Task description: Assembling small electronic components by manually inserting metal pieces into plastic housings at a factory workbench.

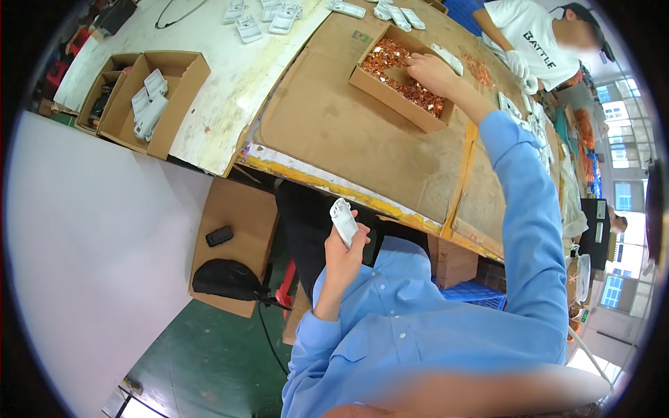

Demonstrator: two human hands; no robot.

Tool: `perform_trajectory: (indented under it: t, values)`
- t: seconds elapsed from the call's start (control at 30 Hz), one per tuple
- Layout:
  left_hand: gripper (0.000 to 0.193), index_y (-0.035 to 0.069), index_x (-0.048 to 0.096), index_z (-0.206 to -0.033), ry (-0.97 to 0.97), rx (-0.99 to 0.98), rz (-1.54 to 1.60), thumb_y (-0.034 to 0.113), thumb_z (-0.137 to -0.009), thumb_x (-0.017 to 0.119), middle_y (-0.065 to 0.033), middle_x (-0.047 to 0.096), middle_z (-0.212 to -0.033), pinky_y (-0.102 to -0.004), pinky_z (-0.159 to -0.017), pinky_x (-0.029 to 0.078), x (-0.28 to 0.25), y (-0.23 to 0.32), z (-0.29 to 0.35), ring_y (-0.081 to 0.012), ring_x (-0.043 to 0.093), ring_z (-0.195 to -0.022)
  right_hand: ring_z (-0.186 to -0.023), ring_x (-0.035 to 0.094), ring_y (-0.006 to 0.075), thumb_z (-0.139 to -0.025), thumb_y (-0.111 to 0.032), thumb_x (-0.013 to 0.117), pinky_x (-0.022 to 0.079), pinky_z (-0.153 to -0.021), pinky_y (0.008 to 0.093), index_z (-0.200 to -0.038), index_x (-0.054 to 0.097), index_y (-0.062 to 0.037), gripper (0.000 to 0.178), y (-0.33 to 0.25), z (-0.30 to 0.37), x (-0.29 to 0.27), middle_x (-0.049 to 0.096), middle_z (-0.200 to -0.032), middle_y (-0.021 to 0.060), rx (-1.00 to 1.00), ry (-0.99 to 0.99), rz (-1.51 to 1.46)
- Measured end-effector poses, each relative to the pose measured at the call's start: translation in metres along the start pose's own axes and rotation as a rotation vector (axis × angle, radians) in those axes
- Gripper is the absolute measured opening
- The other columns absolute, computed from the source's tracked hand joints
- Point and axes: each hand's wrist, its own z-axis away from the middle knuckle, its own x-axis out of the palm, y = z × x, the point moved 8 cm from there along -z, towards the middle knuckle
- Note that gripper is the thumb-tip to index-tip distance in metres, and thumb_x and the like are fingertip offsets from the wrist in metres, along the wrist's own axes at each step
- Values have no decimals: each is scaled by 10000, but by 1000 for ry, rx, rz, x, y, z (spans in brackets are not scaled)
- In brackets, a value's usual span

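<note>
Near my lap, in front of the table edge, my left hand is closed around a white plastic casing, held tilted up with its hollow side showing. My right hand reaches across the table into a shallow cardboard box. Small shiny copper-coloured metal pieces fill much of that box. The right fingers are bent together at the pieces; what lies between the fingertips is too small to make out. Just beyond this hand lies another white casing.
More copper pieces lie loose beyond the box. Several white casings sit at the far left. A divided carton holds white parts. Across the table, a co-worker wears white gloves. A black pouch lies on cardboard below.
</note>
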Motion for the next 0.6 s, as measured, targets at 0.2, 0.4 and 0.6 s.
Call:
perform_trajectory:
  t: [0.2,0.4,0.6]
  values:
    - [391,-55,483,-1286,3,-11,-27,48,-912,529,-68,645,-903,-254,-710,500,4,-3,0,-119,620,-770,-1108,530,206,-784,-36,616,474,-893,312,-950,668,-60,176,1,0,-1,617,-1091,40,-14,27,7]
    - [384,-59,483,-1279,2,-22,-34,49,-913,531,-74,645,-903,-258,-716,503,8,-6,-4,-121,619,-769,-1118,501,206,-775,-45,618,440,-916,307,-1084,628,-65,309,2,5,4,583,-1118,31,-23,35,56]
    - [369,-55,487,-1262,6,-63,-24,58,-915,540,-73,646,-890,-254,-708,501,12,-14,-7,-118,617,-764,-1133,500,195,-776,-54,637,449,-894,302,-1095,615,-59,320,3,3,9,575,-1136,32,-22,31,65]
